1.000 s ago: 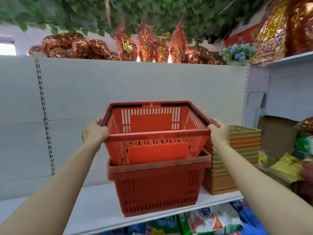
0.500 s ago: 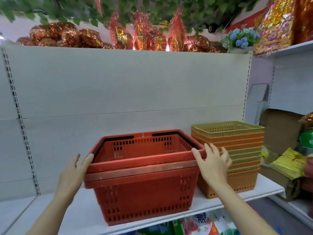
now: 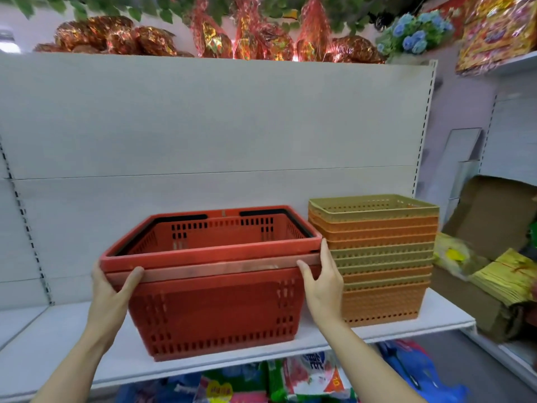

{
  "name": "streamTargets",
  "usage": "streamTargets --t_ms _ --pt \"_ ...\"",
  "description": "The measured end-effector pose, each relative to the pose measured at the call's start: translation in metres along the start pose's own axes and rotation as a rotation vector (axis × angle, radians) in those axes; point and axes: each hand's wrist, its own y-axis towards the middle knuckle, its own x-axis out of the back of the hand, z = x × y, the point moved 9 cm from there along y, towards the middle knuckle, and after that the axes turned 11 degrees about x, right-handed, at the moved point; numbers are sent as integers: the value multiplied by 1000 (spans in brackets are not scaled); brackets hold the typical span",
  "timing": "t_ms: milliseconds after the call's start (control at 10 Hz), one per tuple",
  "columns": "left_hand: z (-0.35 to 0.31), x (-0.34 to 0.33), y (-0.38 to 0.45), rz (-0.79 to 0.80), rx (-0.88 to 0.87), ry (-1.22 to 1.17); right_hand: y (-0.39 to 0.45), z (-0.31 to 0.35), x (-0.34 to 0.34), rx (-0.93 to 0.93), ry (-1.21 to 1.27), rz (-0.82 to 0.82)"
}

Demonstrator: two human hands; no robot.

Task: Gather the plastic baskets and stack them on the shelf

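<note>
Two red plastic baskets stand nested on the white shelf (image 3: 58, 344); the upper basket (image 3: 215, 254) sits deep in the lower basket (image 3: 215, 315), black handles folded down on its rim. My left hand (image 3: 110, 295) rests against their front left corner, thumb laid along the front rim. At the front right corner is my right hand (image 3: 322, 286), fingers straight up along the side and thumb on the front. A stack of several orange and olive baskets (image 3: 380, 271) stands right beside them on the same shelf.
The shelf's white back panel (image 3: 203, 126) rises behind the baskets. Foil-wrapped goods (image 3: 261, 39) line the top. A cardboard box (image 3: 491, 216) and yellow packets (image 3: 505, 274) lie on the unit to the right. Bagged goods (image 3: 313, 376) fill the level below.
The upper red basket was lowered fully into the lower one and released. Both hands then moved back onto the front corners of the nested pair.
</note>
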Motion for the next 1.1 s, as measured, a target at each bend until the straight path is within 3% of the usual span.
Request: streamTargets --t_ms 300,500,700,1100 --pt "-12 -1 4 7 -31 145 13 0 9 246 -208 50" --pt "-26 -18 -6 -103 -241 426 56 -1 38 523 -548 123" --pt "-30 -24 -5 -134 -318 413 84 -35 42 519 -741 300" --pt "-32 -33 -14 -114 -275 428 83 -37 46 568 -798 277"
